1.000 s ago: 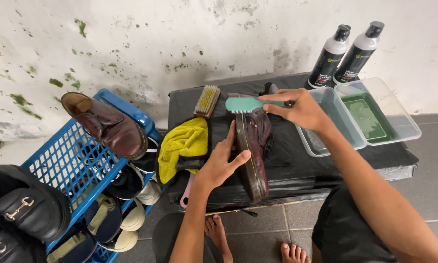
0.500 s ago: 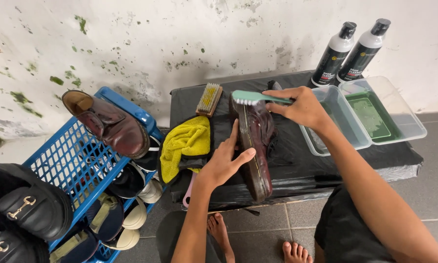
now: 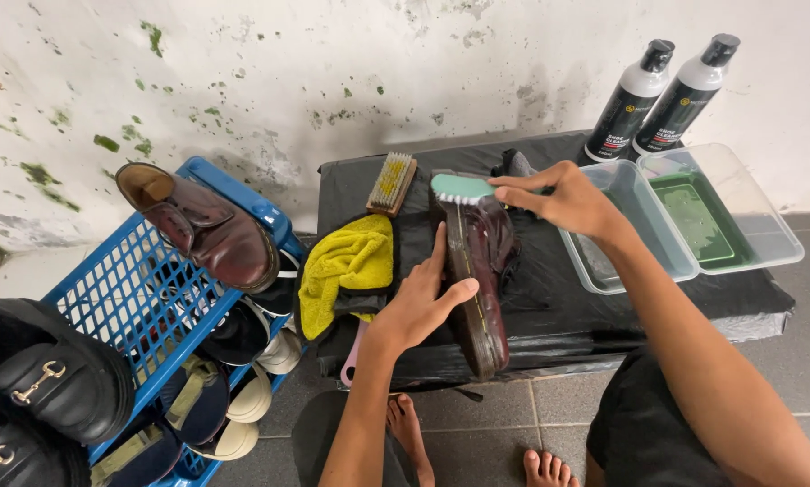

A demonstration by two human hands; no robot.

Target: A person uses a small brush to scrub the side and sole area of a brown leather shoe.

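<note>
head view: left hand (image 3: 420,307) steadies the dark red shoe (image 3: 479,271), long axis front-to-back; right hand (image 3: 562,198) grasps a green brush (image 3: 463,188) at its far end

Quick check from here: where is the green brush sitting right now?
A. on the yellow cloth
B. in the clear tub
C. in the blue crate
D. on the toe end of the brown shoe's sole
D: the right hand holds the green brush against the far end of the brown shoe, which the left hand steadies.

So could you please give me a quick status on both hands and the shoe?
Left hand steadies the brown shoe, lying sole-side out. Right hand in grip on the green brush, at the shoe's toe. Nothing in the way.
</note>
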